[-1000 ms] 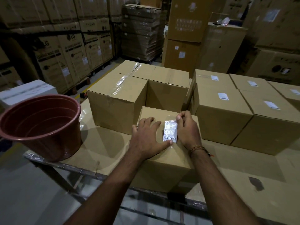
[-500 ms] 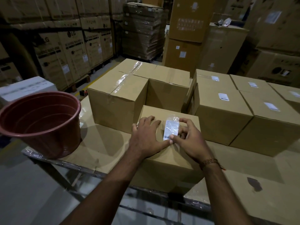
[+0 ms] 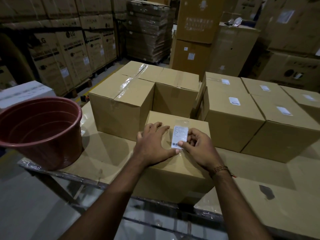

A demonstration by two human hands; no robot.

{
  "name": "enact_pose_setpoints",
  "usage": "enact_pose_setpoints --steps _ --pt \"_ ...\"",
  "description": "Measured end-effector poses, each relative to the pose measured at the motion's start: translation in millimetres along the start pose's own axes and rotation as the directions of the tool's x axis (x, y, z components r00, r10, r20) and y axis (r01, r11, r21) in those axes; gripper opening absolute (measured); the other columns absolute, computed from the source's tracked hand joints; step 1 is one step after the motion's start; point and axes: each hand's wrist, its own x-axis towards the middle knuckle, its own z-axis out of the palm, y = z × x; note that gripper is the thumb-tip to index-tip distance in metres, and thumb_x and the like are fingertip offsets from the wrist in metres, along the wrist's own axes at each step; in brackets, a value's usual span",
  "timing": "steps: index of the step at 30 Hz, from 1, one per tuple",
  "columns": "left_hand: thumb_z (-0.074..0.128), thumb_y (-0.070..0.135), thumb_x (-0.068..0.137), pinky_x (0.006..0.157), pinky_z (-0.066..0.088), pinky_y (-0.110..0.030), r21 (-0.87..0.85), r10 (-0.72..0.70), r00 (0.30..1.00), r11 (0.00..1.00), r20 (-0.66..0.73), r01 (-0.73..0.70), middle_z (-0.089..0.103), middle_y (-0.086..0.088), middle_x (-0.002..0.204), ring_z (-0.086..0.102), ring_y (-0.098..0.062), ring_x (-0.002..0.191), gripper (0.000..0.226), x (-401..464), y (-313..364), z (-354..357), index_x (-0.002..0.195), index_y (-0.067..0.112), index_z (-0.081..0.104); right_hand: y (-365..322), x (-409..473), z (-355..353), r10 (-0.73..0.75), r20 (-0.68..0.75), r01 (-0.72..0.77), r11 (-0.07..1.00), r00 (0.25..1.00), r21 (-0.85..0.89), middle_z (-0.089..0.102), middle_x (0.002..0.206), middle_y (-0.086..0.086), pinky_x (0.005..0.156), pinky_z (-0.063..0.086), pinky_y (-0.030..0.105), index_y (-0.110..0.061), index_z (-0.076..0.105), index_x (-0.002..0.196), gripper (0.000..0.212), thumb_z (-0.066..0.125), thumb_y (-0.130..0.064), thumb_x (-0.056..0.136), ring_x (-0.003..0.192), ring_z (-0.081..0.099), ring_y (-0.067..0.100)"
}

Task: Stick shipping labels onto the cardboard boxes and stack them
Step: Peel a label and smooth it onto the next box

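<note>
Left hand (image 3: pixel 153 146) flat on top of near box (image 3: pixel 174 170), palm down, fingers straight and slightly spread, thumb stretched right to the lower edge of label (image 3: pixel 180 138). Right hand (image 3: pixel 199 147) beside label on its right, fingers curled inward, thumb tip on label's lower right corner near the barcode; pinching or only pressing, cannot tell. Both forearms extended from bottom of frame, converging on box; beaded bracelet (image 3: pixel 219 169) at right wrist. Label lying on box top, white, barcode at near end, clear film edge past its far end. Print on label too small to read. Near box at table (image 3: pixel 107 153) front edge, its lower front face partly hidden by left forearm. Behind it two taped boxes (image 3: pixel 121 99); to the right, labelled boxes (image 3: pixel 232 118) in a group, rightmost cut off by frame edge. Red bucket (image 3: pixel 41 132) at left on table, left rim cut off. Background stacks dim, markings mostly unreadable. Dark stain (image 3: pixel 266 192) on cardboard at lower right.
</note>
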Motion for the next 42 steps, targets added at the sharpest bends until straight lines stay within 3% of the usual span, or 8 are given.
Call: enact_pose_setpoints --steps 7,13,17,20,23,27,33,42 --pt "0.062 0.091 0.072 0.119 0.025 -0.057 -0.004 0.003 0.999 1.0 0.038 -0.003 0.023 0.009 0.17 0.018 -0.018 0.155 0.105 -1 -1 -2 0.16 0.043 0.03 -3 -4 0 -0.013 0.013 0.012 0.999 1.0 0.042 0.078 0.11 -0.015 0.091 0.063 0.038 -0.033 0.069 0.122 0.032 0.081 -0.024 0.094 0.099 0.073 0.002" --pt "0.061 0.092 0.071 0.12 0.024 -0.059 0.008 -0.01 0.999 1.0 0.049 0.009 0.023 0.008 0.17 0.018 -0.018 0.156 0.107 1 -1 -1 0.161 0.042 0.031 -6 -4 -5 -0.008 0.099 0.011 1.0 0.995 -0.025 0.074 0.125 -0.015 0.095 0.059 0.029 -0.028 0.063 0.144 0.052 0.08 -0.029 0.095 0.107 0.068 -0.001" --pt "0.059 0.093 0.072 0.121 0.023 -0.059 0.018 -0.008 0.998 1.0 0.068 0.007 0.021 0.008 0.171 0.014 -0.019 0.157 0.108 0 -1 -2 0.162 0.039 0.03 -8 -8 -1 -0.028 0.11 0.04 0.993 0.994 -0.107 0.069 0.131 -0.011 0.087 0.05 0.016 -0.025 0.062 0.146 0.055 0.081 -0.024 0.094 0.118 0.063 0.006" --pt "0.06 0.092 0.073 0.121 0.022 -0.059 0.023 -0.011 0.997 1.0 0.076 0.009 0.02 0.008 0.172 0.013 -0.018 0.157 0.108 0 1 -3 0.162 0.038 0.03 -7 -10 2 -0.063 0.047 0.069 0.985 0.997 -0.161 0.072 0.115 -0.009 0.082 0.054 0.022 -0.025 0.069 0.139 0.049 0.082 -0.026 0.092 0.103 0.064 0.007" --pt "0.061 0.091 0.074 0.122 0.021 -0.06 0.024 -0.012 0.996 1.0 0.084 0.01 0.02 0.008 0.172 0.013 -0.019 0.157 0.106 1 2 -4 0.162 0.039 0.03 -6 -8 0 -0.041 0.052 0.049 0.986 0.998 -0.158 0.071 0.11 -0.008 0.081 0.055 0.023 -0.025 0.07 0.137 0.046 0.081 -0.027 0.093 0.1 0.064 0.008" --pt "0.061 0.091 0.074 0.121 0.021 -0.06 0.017 -0.012 0.996 1.0 0.083 0.011 0.02 0.008 0.172 0.013 -0.019 0.157 0.107 1 1 -4 0.162 0.039 0.03 -4 -8 0 -0.039 0.062 0.049 0.984 0.997 -0.169 0.07 0.113 -0.01 0.092 0.059 0.036 -0.026 0.073 0.133 0.041 0.081 -0.03 0.093 0.105 0.064 0.01" --pt "0.059 0.092 0.073 0.121 0.022 -0.059 0.019 -0.004 0.997 1.0 0.072 0.003 0.021 0.008 0.171 0.014 -0.019 0.156 0.107 1 -1 -3 0.161 0.039 0.031 -2 -9 1 -0.056 0.046 0.064 0.976 0.997 -0.208 0.067 0.12 -0.01 0.093 0.055 0.033 -0.027 0.071 0.134 0.04 0.077 -0.034 0.095 0.11 0.06 0.009" --pt "0.061 0.09 0.074 0.121 0.025 -0.057 0.011 -0.001 0.998 1.0 0.07 0.001 0.022 0.008 0.171 0.014 -0.018 0.156 0.105 -1 1 -6 0.161 0.039 0.033 -1 -9 0 -0.055 0.063 0.066 0.98 0.996 -0.187 0.068 0.125 -0.011 0.101 0.056 0.039 -0.027 0.071 0.136 0.043 0.078 -0.033 0.095 0.115 0.062 0.009"
